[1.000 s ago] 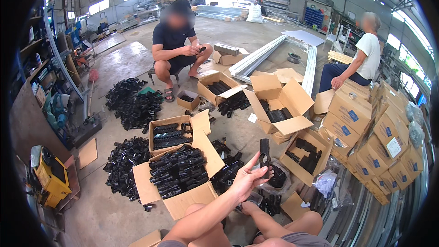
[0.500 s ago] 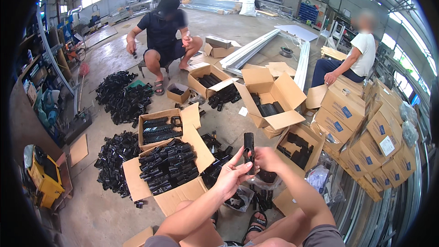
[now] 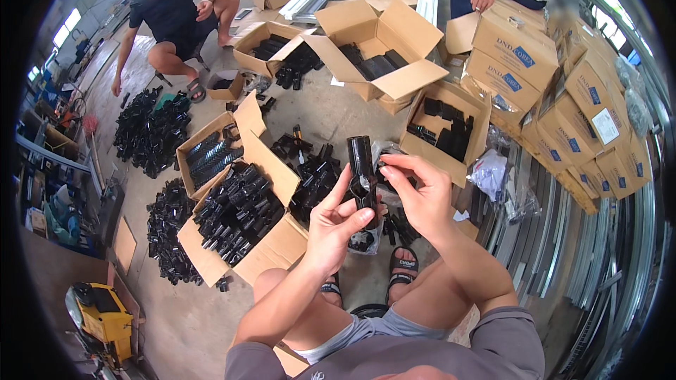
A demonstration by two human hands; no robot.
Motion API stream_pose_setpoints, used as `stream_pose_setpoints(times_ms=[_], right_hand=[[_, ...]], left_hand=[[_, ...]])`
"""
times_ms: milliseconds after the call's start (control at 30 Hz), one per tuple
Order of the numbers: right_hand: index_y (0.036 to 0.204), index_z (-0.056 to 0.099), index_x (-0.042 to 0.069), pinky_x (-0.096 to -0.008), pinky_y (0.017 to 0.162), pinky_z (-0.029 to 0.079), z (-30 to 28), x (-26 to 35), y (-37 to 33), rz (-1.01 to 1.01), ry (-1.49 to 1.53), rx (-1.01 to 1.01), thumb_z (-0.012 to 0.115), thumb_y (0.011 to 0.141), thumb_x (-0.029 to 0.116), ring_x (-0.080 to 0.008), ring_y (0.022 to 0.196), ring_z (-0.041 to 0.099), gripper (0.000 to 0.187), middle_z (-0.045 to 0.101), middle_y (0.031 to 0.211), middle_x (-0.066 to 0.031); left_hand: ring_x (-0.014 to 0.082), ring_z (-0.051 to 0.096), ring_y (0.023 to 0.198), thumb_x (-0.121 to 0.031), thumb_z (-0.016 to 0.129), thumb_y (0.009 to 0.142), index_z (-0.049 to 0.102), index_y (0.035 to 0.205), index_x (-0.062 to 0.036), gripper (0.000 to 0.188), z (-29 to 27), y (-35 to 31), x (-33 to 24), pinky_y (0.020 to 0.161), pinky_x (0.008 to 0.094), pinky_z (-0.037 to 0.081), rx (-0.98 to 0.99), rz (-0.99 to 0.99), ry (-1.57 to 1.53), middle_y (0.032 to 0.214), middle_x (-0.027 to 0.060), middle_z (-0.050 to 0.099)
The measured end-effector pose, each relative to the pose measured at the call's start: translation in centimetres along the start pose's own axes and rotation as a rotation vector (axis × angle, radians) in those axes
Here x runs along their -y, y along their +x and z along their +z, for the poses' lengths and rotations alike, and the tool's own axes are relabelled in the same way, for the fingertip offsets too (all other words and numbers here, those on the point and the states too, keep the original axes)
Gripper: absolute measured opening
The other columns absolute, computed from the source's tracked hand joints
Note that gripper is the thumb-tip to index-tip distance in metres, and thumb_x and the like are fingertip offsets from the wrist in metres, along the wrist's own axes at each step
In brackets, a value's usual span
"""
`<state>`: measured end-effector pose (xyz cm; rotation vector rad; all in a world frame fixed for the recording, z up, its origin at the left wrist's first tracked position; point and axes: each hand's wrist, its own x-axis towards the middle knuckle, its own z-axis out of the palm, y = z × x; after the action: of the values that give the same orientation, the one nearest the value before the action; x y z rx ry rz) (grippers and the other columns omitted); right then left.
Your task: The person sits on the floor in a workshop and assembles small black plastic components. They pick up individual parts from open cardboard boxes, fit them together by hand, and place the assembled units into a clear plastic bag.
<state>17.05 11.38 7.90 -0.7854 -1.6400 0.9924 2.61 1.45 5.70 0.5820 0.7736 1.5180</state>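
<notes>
A seated worker's right hand had joined the left hand, both grips closed around a short black plastic tube fitting, raised upright above an open cardboard box of matching parts.

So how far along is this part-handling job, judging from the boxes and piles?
Done, it seems: the open box by the left knee is full of black parts. In hand: the left hand and right hand hold one black tube piece upright between them. Left: loose heaps of black parts lie on the floor.
</notes>
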Motion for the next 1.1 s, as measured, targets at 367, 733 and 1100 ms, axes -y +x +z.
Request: stream_pose_setpoints(times_ms=[367, 733, 1100], right_hand=[[0.1, 0.074, -0.001, -0.0276, 0.065, 0.054, -1.2, 0.6, 0.4, -0.081, -0.081, 0.024, 0.073, 0.087, 0.001, -0.0168, 0.074, 0.071, 0.013, 0.073, 0.086, -0.012], [0.099, 0.073, -0.002, -0.0281, 0.063, 0.055, -1.0, -0.1, 0.0, -0.02, -0.047, 0.01, 0.073, 0.088, 0.004, -0.0176, 0.073, 0.072, 0.012, 0.073, 0.086, -0.0141], [0.091, 0.062, 0.0, -0.0394, 0.06, 0.049, -0.8, -0.1, 0.0, -0.138, -0.284, 0.071, 0.065, 0.095, 0.015, -0.0317, 0.069, 0.063, 0.016, 0.062, 0.078, -0.0133]], left_hand=[[0.0179, 0.066, 0.109, 0.01, 0.065, 0.091, 0.028, 0.157, -0.0136, 0.079, 0.0, 0.6, 1.8, 0.1, 0.0348, 0.051, 0.04, 0.041, 0.044, 0.126, 0.0134, 0.067], [0.017, 0.066, 0.108, 0.013, 0.065, 0.089, 0.027, 0.157, -0.0111, 0.081, 0.3, 0.7, 2.0, 0.098, 0.0317, 0.051, 0.006, 0.065, 0.121, 0.123, 0.0125, 0.068], [0.0097, 0.063, 0.101, 0.014, 0.066, 0.087, 0.027, 0.157, -0.0079, 0.083, 0.5, 0.5, 1.9, 0.087, 0.0235, 0.051, -0.034, 0.075, 0.209, 0.116, 0.0085, 0.069]])
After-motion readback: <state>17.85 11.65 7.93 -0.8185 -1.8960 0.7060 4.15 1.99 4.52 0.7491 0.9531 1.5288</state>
